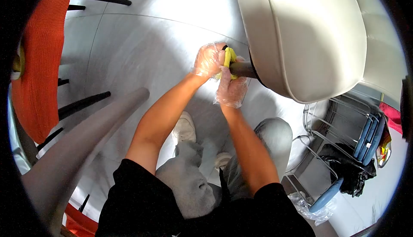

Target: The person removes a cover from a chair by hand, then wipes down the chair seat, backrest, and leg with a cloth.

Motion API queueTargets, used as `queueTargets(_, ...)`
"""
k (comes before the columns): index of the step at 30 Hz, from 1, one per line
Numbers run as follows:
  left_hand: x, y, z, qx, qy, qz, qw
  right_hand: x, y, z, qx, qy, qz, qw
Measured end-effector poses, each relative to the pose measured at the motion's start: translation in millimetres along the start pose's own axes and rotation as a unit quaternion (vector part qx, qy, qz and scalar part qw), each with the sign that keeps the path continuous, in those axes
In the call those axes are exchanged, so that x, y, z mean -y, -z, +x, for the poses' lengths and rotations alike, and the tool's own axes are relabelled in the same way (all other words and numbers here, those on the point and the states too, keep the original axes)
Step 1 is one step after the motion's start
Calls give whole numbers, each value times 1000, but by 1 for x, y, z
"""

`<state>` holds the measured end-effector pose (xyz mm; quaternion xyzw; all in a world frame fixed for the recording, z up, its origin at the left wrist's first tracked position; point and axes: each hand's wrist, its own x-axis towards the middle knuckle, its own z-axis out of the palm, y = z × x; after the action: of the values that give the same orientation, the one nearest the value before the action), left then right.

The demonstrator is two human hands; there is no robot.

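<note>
In the head view, both hands wear thin clear plastic gloves and meet at a leg of the cream padded chair (318, 43). A yellow cloth (230, 57) is wrapped around the dark chair leg (243, 69) near its tip. My left hand (209, 59) is closed on the cloth at the outer end of the leg. From below, my right hand (232, 91) curls around the same leg and cloth, its thumb over the near side. Some of the fingers on both hands are hidden behind the leg and the cloth.
A thick grey post (99, 138) slants through the left side. Beyond it stands an orange-covered chair (43, 65) with black legs. At the right are a metal-framed stool with blue pads (369, 140) and a black plastic bag (350, 168). Light grey tiles (124, 43) cover the floor.
</note>
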<state>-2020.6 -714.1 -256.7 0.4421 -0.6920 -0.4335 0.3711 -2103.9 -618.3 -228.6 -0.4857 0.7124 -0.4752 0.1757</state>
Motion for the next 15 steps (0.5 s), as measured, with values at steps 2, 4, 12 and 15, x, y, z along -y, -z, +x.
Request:
queueTargets(2, 6, -2, -1, 16, 6, 25, 1000, -24, -10, -9, 7, -10, 13, 1000)
queueTargets(4, 21, -6, -6, 35, 18, 72, 997, -30, -12, -11, 20, 28, -28, 999)
queueTargets(12, 79, -28, -15, 136, 149, 263, 944, -88, -36, -26, 99, -98, 19, 990)
queueTargets(15, 58, -18, -15, 181, 196, 332, 905, -100, -36, -24, 186, -178, -49, 965)
